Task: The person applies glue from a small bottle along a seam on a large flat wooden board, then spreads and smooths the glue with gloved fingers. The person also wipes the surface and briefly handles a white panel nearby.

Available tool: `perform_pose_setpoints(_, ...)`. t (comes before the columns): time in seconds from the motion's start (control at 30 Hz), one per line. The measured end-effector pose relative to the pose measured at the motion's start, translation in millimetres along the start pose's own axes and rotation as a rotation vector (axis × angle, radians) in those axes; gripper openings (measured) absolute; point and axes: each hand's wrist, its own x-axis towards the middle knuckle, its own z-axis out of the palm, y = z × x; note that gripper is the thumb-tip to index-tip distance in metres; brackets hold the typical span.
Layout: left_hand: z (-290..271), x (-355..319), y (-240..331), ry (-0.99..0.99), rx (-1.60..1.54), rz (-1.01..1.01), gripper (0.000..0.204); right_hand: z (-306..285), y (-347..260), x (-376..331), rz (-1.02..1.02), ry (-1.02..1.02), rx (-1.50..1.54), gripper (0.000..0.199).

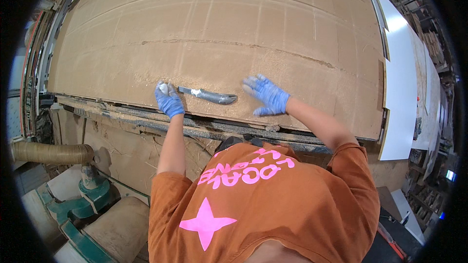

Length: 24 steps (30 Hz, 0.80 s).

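My left hand (168, 101), in a blue glove, is at the board's near edge with its fingers curled. Something small and white (164, 88) shows at its fingertips; its kind cannot be made out. Just right of that hand lies a long, dark grey, slightly curved tool (209, 96) with a white patch, perhaps a handle. My right hand (268, 96), also gloved in blue, is over the board right of the tool, fingers spread and whitish with dust, holding nothing. Both hands are apart from the dark tool. Under them spreads the big brown board (292, 24), scored with straight lines.
Sawdust (151, 75) is scattered around the tool and my left hand. A dark rail (146, 119) runs along the board's near edge. At lower left stand a ribbed hose (53, 152) and a green machine frame (95, 192). White panels (400, 83) line the right side.
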Motion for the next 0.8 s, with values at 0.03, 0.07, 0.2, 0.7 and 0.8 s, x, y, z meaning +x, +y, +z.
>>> perform_pose_setpoints(0.03,0.0,1.1,-4.8,0.008,0.026,0.014,0.034,-3.5,7.3,5.9,0.058,0.029,0.064,0.093)
perform_pose_setpoints(0.07,1.3,2.3,-10.7,0.012,0.053,0.033,0.034,-9.3,24.5,10.7,0.129,0.072,0.036,0.093)
perform_pose_setpoints(0.2,-0.2,1.3,-14.4,0.012,-0.031,0.014,0.033,-33.7,42.4,7.2,0.262,0.164,-0.055,0.092)
perform_pose_setpoints(0.7,4.1,0.3,-8.0,-0.013,-0.036,-0.001,0.033,-22.0,1.0,-19.0,0.153,0.071,0.045,0.090)
perform_pose_setpoints(0.8,-0.1,0.9,-18.9,0.045,0.088,0.124,0.033,-33.3,15.8,-11.6,0.339,-0.085,-0.006,0.090)
